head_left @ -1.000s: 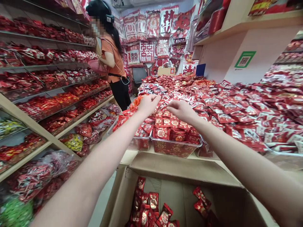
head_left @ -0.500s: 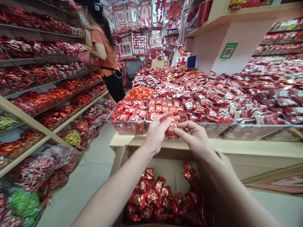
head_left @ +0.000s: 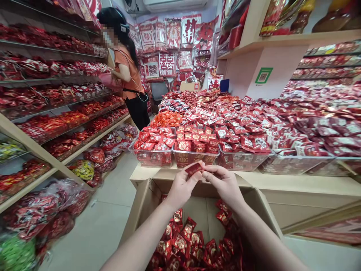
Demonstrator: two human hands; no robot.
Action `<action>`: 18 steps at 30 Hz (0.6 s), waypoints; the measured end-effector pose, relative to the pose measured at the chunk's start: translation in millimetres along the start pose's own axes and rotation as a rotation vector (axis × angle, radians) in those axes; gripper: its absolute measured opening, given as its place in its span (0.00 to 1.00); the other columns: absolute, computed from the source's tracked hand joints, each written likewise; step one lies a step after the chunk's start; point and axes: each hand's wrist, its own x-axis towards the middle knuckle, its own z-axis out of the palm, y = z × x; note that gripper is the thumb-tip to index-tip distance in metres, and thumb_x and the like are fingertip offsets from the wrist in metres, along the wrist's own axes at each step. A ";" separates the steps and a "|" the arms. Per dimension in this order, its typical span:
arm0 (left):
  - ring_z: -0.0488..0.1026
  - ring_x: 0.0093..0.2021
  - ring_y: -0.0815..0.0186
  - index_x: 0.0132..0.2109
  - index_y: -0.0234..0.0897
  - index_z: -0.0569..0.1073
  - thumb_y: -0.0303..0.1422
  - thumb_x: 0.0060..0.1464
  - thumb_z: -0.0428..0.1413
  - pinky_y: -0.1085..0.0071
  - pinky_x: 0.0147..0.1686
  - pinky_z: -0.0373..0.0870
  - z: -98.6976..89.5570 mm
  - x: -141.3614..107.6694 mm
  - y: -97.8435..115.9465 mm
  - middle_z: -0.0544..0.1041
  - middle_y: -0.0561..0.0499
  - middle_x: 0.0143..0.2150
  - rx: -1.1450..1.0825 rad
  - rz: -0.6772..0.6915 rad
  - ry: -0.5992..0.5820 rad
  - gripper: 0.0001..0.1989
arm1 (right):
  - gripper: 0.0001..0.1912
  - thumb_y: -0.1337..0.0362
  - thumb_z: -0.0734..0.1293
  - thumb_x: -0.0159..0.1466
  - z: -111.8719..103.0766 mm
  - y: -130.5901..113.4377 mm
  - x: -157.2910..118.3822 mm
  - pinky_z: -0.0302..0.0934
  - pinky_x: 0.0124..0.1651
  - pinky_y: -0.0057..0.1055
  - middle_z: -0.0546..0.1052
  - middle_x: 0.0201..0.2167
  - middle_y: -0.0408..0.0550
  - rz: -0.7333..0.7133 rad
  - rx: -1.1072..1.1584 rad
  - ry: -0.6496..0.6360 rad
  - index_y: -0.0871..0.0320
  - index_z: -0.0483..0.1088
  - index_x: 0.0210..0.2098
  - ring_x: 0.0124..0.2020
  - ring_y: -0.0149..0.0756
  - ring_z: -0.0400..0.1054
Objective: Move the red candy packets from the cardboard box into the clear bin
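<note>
Packet (head_left: 193, 168), small and red, is held up between the two hands. The left hand (head_left: 179, 185) is closed on it, with the thumb at the near side and the fingers behind. The right hand (head_left: 223, 181) has its thumb and first finger pinched together at the packet's right end, and they seem to touch it. The packet is tilted, with its right end a bit higher. Its front is too small to read.

Below both hands is a brown box (head_left: 194, 205) with no lid on top. More red packets (head_left: 180, 242) lie in it in a messy heap, lower than the left hand, and some lie under the right arm. Just past the hands is a bench (head_left: 310, 184). On it, straight ahead of them, stands a clear tub (head_left: 194, 160) full of red packs in rows. Another tub (head_left: 155, 159) stands ahead and to the left of the left hand. Far off to the left of the hands, a person in an orange top (head_left: 129, 73) stands by the shelves.

The step looks like handling one packet with both hands, maybe to turn it or feel it. The next move seems to call for one firm pinch while the other hand lets go. A gentle squeeze is best, because the shiny wrap could slip or crumple.
</note>
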 end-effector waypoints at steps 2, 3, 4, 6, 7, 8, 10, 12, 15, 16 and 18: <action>0.67 0.47 0.62 0.50 0.40 0.66 0.31 0.53 0.48 0.63 0.46 0.64 -7.9 -1.5 -6.0 0.68 0.45 0.50 0.270 0.137 0.039 0.16 | 0.11 0.59 0.67 0.51 3.0 0.8 -1.1 0.63 0.27 0.28 0.73 0.30 0.45 0.034 0.025 0.030 0.56 0.70 0.32 0.25 0.28 0.66; 0.66 0.48 0.62 0.50 0.41 0.66 0.30 0.53 0.48 0.61 0.48 0.62 -11.8 -1.6 -8.4 0.67 0.46 0.51 0.414 0.217 0.066 0.16 | 0.13 0.56 0.65 0.53 4.9 0.4 -2.1 0.63 0.25 0.28 0.72 0.30 0.45 0.077 0.077 0.026 0.56 0.69 0.34 0.25 0.29 0.66; 0.64 0.50 0.61 0.49 0.42 0.67 0.29 0.52 0.48 0.59 0.49 0.60 -15.3 -1.4 -10.3 0.66 0.46 0.52 0.550 0.291 0.086 0.17 | 0.14 0.55 0.63 0.54 6.8 -0.3 -3.3 0.63 0.24 0.28 0.72 0.28 0.46 0.134 0.138 0.005 0.57 0.67 0.36 0.24 0.29 0.66; 0.61 0.52 0.61 0.48 0.44 0.68 0.25 0.51 0.48 0.57 0.51 0.57 -20.5 -1.0 -12.1 0.65 0.47 0.54 0.746 0.384 0.077 0.18 | 0.15 0.54 0.64 0.53 9.6 -2.0 -5.4 0.63 0.24 0.28 0.71 0.26 0.45 0.228 0.216 -0.045 0.58 0.66 0.36 0.24 0.29 0.66; 0.59 0.53 0.61 0.49 0.43 0.68 0.24 0.50 0.47 0.57 0.52 0.56 -21.8 -1.1 -12.1 0.64 0.47 0.54 0.779 0.400 0.062 0.19 | 0.15 0.56 0.66 0.51 10.1 -2.5 -6.0 0.63 0.24 0.28 0.71 0.25 0.45 0.247 0.215 -0.055 0.59 0.66 0.35 0.23 0.29 0.65; 0.58 0.54 0.61 0.49 0.43 0.67 0.23 0.49 0.47 0.57 0.53 0.55 -22.2 -1.5 -11.6 0.63 0.47 0.55 0.765 0.397 0.051 0.20 | 0.15 0.59 0.69 0.49 9.8 -2.6 -6.1 0.63 0.25 0.27 0.71 0.25 0.44 0.250 0.196 -0.042 0.59 0.67 0.34 0.22 0.27 0.65; 0.57 0.55 0.61 0.51 0.42 0.66 0.21 0.48 0.46 0.61 0.53 0.55 -20.8 -2.6 -9.8 0.60 0.48 0.57 0.608 0.338 0.062 0.23 | 0.15 0.62 0.71 0.46 7.3 -1.4 -4.8 0.62 0.25 0.26 0.71 0.23 0.42 0.227 0.154 0.024 0.59 0.67 0.32 0.20 0.25 0.64; 0.60 0.54 0.62 0.53 0.42 0.63 0.23 0.49 0.46 0.65 0.49 0.61 -17.9 -2.9 -8.0 0.61 0.48 0.56 0.345 0.213 0.106 0.23 | 0.15 0.62 0.70 0.46 3.3 0.7 -2.5 0.62 0.25 0.25 0.71 0.22 0.41 0.210 0.139 0.060 0.59 0.67 0.32 0.20 0.25 0.63; 0.69 0.43 0.63 0.55 0.41 0.60 0.30 0.50 0.50 0.70 0.38 0.69 -15.2 -0.6 -7.8 0.69 0.47 0.48 -0.003 -0.010 0.146 0.23 | 0.14 0.62 0.70 0.47 -1.8 3.3 0.2 0.61 0.25 0.25 0.70 0.20 0.41 0.212 0.126 0.029 0.59 0.67 0.32 0.20 0.26 0.63; 0.70 0.39 0.65 0.54 0.41 0.61 0.32 0.49 0.52 0.72 0.34 0.69 -15.1 0.6 -8.5 0.72 0.47 0.45 -0.070 -0.073 0.151 0.23 | 0.14 0.62 0.70 0.48 -2.7 3.9 0.6 0.61 0.25 0.25 0.70 0.20 0.41 0.216 0.122 0.013 0.59 0.67 0.33 0.20 0.26 0.63; 0.71 0.34 0.68 0.51 0.39 0.64 0.33 0.46 0.56 0.74 0.30 0.69 -15.6 2.4 -10.3 0.74 0.49 0.39 -0.153 -0.168 0.168 0.23 | 0.13 0.61 0.69 0.49 -3.6 5.3 0.8 0.61 0.25 0.26 0.71 0.20 0.42 0.217 0.099 -0.011 0.60 0.68 0.32 0.20 0.26 0.64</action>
